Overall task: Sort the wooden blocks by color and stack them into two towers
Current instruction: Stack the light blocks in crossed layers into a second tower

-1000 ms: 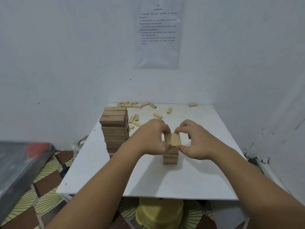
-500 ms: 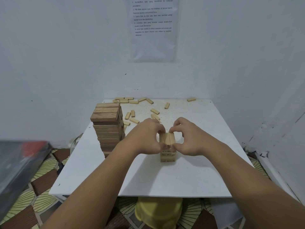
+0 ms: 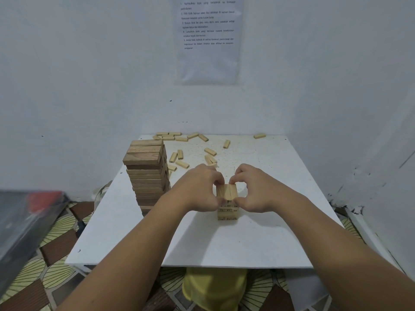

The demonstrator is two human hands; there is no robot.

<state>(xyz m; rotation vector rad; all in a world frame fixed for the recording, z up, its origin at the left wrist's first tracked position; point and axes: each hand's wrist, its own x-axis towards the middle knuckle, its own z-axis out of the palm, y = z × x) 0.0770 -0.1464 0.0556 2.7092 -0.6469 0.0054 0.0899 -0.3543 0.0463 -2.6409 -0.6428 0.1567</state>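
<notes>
Squaring up the top layer (image 3: 226, 191) of the light tower (image 3: 227, 212) looks to be the step in hand. The left hand (image 3: 197, 187) and the right hand (image 3: 260, 189) close in from either side, each with thumb and forefinger curled round the pale blocks of that layer, pinching them together. This short tower stands near the middle of the white table (image 3: 224, 243), only a few layers high. The dark tower (image 3: 147, 176) rises much taller to its left, and the left forearm passes close in front of its base. Loose light blocks (image 3: 182, 164) lie scattered over the far half of the table, up to the wall, so I judge the dark sorting done or nearly so and the pale stack barely begun. These blocks are small, stiff pieces of wood, likely light and fairly smooth. They should not bend or crush, but they can slide on one another, and a nudge to one layer may shift the layer beneath. Each is best taken by its long sides or short ends with the fingertips, set down flat, and pressed gently inward to align. The tall dark tower seems the thing most easily toppled by a careless forearm.
</notes>
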